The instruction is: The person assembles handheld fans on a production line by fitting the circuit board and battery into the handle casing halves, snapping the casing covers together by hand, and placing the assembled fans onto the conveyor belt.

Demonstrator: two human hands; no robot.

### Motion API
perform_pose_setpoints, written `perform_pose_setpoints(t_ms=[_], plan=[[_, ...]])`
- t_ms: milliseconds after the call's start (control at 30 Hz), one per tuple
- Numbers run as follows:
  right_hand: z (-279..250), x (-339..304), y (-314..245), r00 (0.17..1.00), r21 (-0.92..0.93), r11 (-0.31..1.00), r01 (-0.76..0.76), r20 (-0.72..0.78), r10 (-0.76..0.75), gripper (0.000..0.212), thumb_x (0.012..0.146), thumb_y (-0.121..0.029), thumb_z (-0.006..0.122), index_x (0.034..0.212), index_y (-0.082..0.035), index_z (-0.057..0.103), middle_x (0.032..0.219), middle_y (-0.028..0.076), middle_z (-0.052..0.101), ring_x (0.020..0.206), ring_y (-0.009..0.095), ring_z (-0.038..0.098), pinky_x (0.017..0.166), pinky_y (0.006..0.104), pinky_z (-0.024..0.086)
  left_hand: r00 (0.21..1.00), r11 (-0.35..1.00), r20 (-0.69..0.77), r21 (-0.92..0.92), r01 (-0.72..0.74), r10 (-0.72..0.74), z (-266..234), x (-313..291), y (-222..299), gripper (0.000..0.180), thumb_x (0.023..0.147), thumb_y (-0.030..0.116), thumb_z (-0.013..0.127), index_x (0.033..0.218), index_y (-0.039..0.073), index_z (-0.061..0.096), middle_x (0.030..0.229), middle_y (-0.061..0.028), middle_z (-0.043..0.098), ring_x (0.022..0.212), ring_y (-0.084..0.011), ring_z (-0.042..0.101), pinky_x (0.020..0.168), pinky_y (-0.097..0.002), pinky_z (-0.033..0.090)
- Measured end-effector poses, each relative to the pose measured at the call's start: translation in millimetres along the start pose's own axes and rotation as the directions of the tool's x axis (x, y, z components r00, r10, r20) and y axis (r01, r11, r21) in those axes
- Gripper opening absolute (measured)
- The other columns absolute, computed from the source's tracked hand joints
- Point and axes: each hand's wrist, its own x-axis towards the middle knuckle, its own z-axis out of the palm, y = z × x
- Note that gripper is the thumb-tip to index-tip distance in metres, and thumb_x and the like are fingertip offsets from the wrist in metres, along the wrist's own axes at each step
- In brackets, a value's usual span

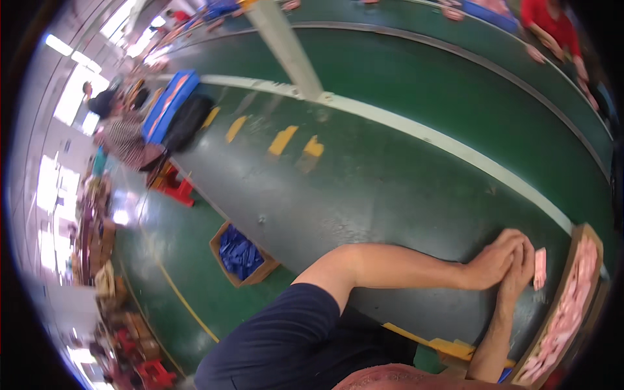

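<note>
My left hand (492,263) and my right hand (517,272) are pressed together over the grey-green worktable (416,214), at the right. The fingers of both are closed and overlap. Whatever lies between them, if anything, is hidden. Just right of my right hand a small pink piece (540,268) lies on the table, close to the fingers; its kind is too blurred to tell. Along the right edge stands a long cardboard box (588,237) full of similar pink pieces (564,312).
A cardboard carton (270,265) of blue packets (239,255) stands on the floor, left of the table. Farther left, a person in a striped top (130,140) sits near a blue bin (170,107). A pale post (283,49) rises beyond the table. Another person in red (552,29) works far right.
</note>
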Motion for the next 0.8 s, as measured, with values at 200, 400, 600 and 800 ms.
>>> perform_pose_setpoints(t_ms=[200, 400, 600, 800], plan=[[28, 2, -19, 0.998, -0.097, 0.993, 0.063, 0.007, -0.063, 0.023, 0.101, -0.014, 0.057, 0.116, 0.001, 0.066, 0.109, 0.011, 0.069, 0.103, 0.022, 0.065, 0.093, 0.0331, 0.051, 0.999, 0.971, 0.051, 0.237, -0.029, 0.017, -24, 1, -7, 0.041, 0.09, 0.0, 0.054, 0.131, -0.001, 0.053, 0.138, -0.0232, 0.049, 0.132, -0.0419, 0.046, 0.113, -0.0444, 0.039], [18, 3, -10, 1.0, 0.109, 0.994, 0.005, -0.028, -0.002, 0.022, 0.101, -0.009, 0.057, 0.119, 0.001, 0.065, 0.109, 0.009, 0.066, 0.1, 0.017, 0.063, 0.086, 0.0311, 0.053, 0.99, 0.985, 0.134, 0.171, 0.028, -0.051, -15, 10, -5, 0.043, 0.1, 0.008, 0.046, 0.142, 0.0, 0.051, 0.144, -0.0206, 0.045, 0.133, -0.0364, 0.048, 0.112, -0.0407, 0.041], [17, 3, -13, 0.992, 0.008, 0.993, 0.115, -0.051, -0.114, 0.024, 0.099, -0.01, 0.058, 0.119, 0.001, 0.064, 0.109, 0.015, 0.064, 0.096, 0.024, 0.067, 0.083, 0.0345, 0.055, 0.983, 0.985, 0.141, 0.142, 0.096, -0.116, -15, 8, 4, 0.04, 0.103, 0.003, 0.046, 0.142, -0.002, 0.051, 0.147, -0.0168, 0.044, 0.132, -0.0279, 0.05, 0.108, -0.0366, 0.044], [18, 0, -13, 0.99, 0.003, 0.992, 0.126, -0.056, -0.126, 0.025, 0.098, -0.012, 0.057, 0.119, 0.001, 0.064, 0.111, 0.018, 0.063, 0.095, 0.032, 0.069, 0.084, 0.0386, 0.056, 0.983, 0.973, 0.134, 0.209, 0.096, -0.126, -17, 5, 5, 0.04, 0.103, 0.008, 0.047, 0.142, 0.003, 0.054, 0.145, -0.0134, 0.048, 0.131, -0.0253, 0.052, 0.11, -0.0364, 0.042]])
